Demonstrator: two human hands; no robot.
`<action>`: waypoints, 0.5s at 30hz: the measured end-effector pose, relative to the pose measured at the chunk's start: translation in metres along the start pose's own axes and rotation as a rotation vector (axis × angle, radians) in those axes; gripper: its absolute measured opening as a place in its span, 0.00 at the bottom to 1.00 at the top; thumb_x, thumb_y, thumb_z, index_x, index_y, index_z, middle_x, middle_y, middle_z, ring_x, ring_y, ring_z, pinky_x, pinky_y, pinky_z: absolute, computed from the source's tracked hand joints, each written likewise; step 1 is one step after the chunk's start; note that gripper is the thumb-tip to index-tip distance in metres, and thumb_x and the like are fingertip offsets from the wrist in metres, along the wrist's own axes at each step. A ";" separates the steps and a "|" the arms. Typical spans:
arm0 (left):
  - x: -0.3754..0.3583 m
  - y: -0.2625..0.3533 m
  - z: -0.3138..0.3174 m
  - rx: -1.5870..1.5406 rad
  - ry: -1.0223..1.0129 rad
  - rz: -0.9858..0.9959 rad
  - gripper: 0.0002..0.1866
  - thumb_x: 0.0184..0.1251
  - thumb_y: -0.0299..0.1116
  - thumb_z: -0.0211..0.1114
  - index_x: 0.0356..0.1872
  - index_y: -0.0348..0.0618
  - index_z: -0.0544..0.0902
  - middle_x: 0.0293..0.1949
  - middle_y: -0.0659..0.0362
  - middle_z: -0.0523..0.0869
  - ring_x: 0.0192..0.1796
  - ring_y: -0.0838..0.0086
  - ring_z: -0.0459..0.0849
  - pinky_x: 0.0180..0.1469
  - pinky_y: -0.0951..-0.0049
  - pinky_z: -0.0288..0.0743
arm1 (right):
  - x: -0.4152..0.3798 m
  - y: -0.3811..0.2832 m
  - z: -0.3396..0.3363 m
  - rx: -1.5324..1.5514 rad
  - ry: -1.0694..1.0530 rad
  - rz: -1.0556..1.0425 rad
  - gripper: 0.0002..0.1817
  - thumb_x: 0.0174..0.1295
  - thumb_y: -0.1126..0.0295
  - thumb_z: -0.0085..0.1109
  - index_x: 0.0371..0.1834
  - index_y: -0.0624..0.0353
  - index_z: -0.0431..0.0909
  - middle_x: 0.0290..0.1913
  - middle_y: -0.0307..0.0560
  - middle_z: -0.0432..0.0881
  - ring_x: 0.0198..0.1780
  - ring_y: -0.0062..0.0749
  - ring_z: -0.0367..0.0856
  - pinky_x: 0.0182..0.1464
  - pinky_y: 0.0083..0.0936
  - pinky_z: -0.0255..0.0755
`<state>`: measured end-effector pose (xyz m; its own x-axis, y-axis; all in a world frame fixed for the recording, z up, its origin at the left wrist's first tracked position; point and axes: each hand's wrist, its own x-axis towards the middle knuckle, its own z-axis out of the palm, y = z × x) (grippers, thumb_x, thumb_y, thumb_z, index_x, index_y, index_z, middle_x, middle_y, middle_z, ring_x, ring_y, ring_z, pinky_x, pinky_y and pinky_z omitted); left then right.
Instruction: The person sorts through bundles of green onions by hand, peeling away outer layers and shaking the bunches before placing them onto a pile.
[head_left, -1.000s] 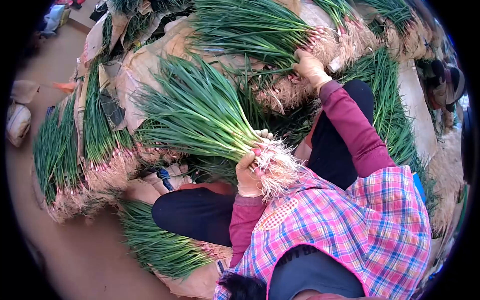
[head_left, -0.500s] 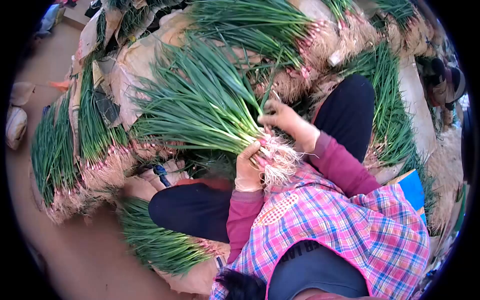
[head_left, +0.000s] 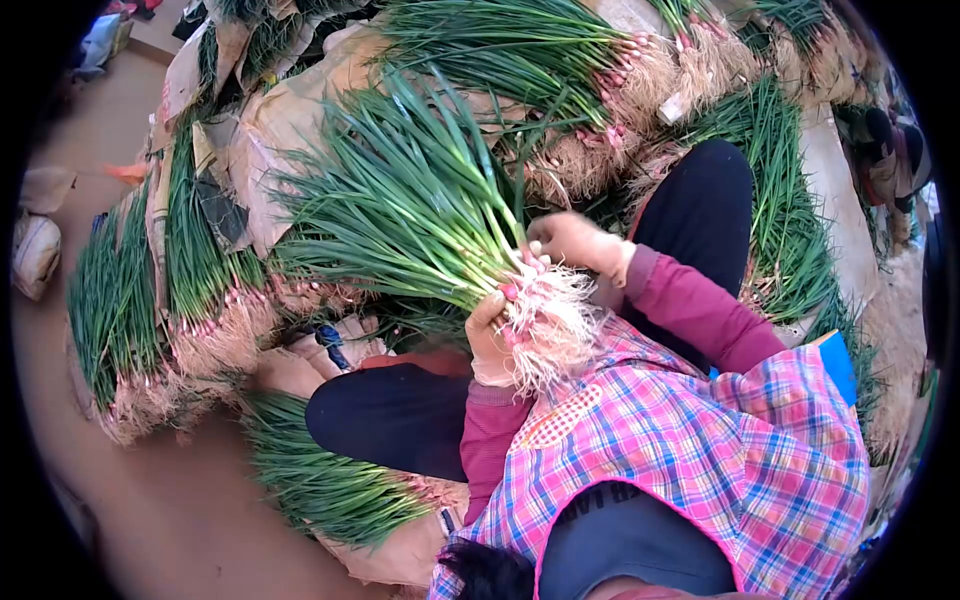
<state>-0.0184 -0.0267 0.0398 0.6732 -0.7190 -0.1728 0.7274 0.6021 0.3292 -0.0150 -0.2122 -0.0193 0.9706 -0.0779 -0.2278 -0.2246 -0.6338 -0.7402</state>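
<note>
A thick bunch of green onions point(head_left: 420, 210) with pink bulbs and pale stringy roots lies over my lap, its leaves fanned to the upper left. My left hand point(head_left: 490, 345) is wrapped round the bunch from below, just by the bulbs. At the upper side of the bulbs is my right hand point(head_left: 578, 243), its fingers curled against the top of the bunch; whatever they pinch is too small to make out. The white roots point(head_left: 560, 330) hang between both hands.
More onion bunches lie on brown paper at the top point(head_left: 510, 50), left point(head_left: 195, 240), right point(head_left: 775, 200) and lower left point(head_left: 330, 480). My bent knees are on both sides of the bunch. Dark clothing of someone at work shows at the far right edge point(head_left: 885, 150).
My right hand has come down slightly to the bulbs, and its fingers have closed in on the bunch. The left hand keeps its hold, with the roots turned a little more upward.
</note>
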 end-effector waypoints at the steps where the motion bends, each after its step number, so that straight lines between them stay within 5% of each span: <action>1: -0.002 0.001 0.004 0.014 0.033 -0.007 0.38 0.53 0.41 0.65 0.65 0.32 0.66 0.59 0.48 0.75 0.62 0.59 0.73 0.67 0.56 0.66 | -0.004 0.004 -0.014 -0.137 0.287 0.071 0.12 0.59 0.59 0.64 0.35 0.57 0.80 0.28 0.46 0.81 0.30 0.37 0.82 0.37 0.30 0.76; 2: -0.001 0.002 0.006 0.023 0.061 -0.007 0.40 0.53 0.42 0.65 0.67 0.32 0.64 0.60 0.48 0.75 0.63 0.59 0.73 0.67 0.56 0.65 | -0.004 -0.003 -0.047 -0.281 0.575 0.132 0.12 0.57 0.60 0.66 0.36 0.56 0.80 0.31 0.48 0.82 0.34 0.41 0.84 0.40 0.34 0.77; 4: 0.000 0.001 0.000 0.041 0.038 0.006 0.42 0.54 0.42 0.65 0.69 0.32 0.62 0.63 0.48 0.73 0.64 0.59 0.72 0.68 0.56 0.65 | 0.008 0.021 -0.102 -0.383 0.646 0.497 0.14 0.57 0.57 0.65 0.35 0.55 0.81 0.36 0.50 0.85 0.38 0.42 0.84 0.42 0.36 0.76; 6: 0.002 -0.001 -0.002 0.037 0.011 0.027 0.40 0.54 0.41 0.64 0.68 0.33 0.63 0.61 0.49 0.74 0.63 0.58 0.73 0.68 0.55 0.64 | 0.033 0.082 -0.108 -0.437 0.308 0.583 0.18 0.56 0.52 0.65 0.36 0.55 0.81 0.38 0.52 0.85 0.38 0.44 0.85 0.44 0.40 0.76; 8: 0.011 -0.004 -0.015 -0.052 -0.067 0.021 0.39 0.53 0.41 0.64 0.66 0.34 0.65 0.58 0.49 0.76 0.65 0.57 0.71 0.72 0.53 0.58 | 0.020 0.071 -0.092 -0.202 0.279 0.430 0.17 0.59 0.53 0.59 0.39 0.55 0.84 0.38 0.50 0.86 0.38 0.44 0.85 0.45 0.38 0.77; 9: 0.014 -0.004 -0.010 -0.034 -0.101 0.044 0.38 0.52 0.41 0.64 0.65 0.34 0.66 0.58 0.48 0.76 0.66 0.56 0.70 0.73 0.53 0.56 | 0.009 0.041 -0.079 -0.203 0.459 0.396 0.15 0.61 0.54 0.60 0.37 0.53 0.84 0.37 0.50 0.86 0.39 0.46 0.85 0.45 0.39 0.77; 11: 0.012 -0.005 0.001 0.039 -0.030 0.096 0.36 0.51 0.41 0.64 0.63 0.34 0.68 0.58 0.47 0.75 0.69 0.55 0.67 0.75 0.53 0.53 | -0.022 0.002 -0.049 -0.231 0.668 -0.058 0.10 0.60 0.59 0.61 0.34 0.52 0.84 0.31 0.48 0.84 0.33 0.48 0.83 0.38 0.42 0.76; 15: 0.010 -0.001 -0.007 -0.040 0.022 -0.007 0.39 0.48 0.33 0.60 0.67 0.32 0.65 0.64 0.42 0.72 0.65 0.56 0.72 0.69 0.58 0.65 | -0.067 -0.036 -0.009 -0.134 0.238 -0.328 0.10 0.56 0.64 0.62 0.40 0.54 0.82 0.34 0.49 0.84 0.36 0.43 0.84 0.38 0.36 0.77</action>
<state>-0.0120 -0.0320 0.0309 0.6707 -0.7154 -0.1957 0.7365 0.6110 0.2903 -0.0714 -0.1909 0.0280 0.9852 -0.0214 0.1699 0.0970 -0.7479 -0.6567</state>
